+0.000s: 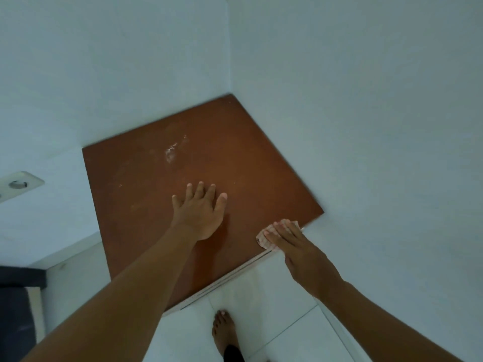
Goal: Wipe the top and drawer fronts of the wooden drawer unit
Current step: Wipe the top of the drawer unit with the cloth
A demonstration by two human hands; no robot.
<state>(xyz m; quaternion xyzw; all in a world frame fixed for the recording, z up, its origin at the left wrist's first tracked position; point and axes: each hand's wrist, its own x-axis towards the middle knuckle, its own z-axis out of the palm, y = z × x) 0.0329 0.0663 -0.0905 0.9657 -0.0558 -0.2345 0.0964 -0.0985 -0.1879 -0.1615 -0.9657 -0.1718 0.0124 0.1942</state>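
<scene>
The wooden drawer unit's brown top (146, 178) fills the middle of the head view, set into a room corner. A whitish dusty smear (171, 152) marks its far half. My left hand (200, 212) lies flat on the top near the middle, fingers straight and spread. My right hand (290, 244) presses a small pale checked cloth (264, 240) onto the top's front right edge, fingers straight over it. The drawer fronts are hidden below the top's edge.
Pale walls (339, 100) meet behind the unit. A wall socket (19, 184) sits at the left. White floor tiles (274, 291) lie in front, with my bare foot (224, 333) on them. A dark mat (15, 309) lies at the lower left.
</scene>
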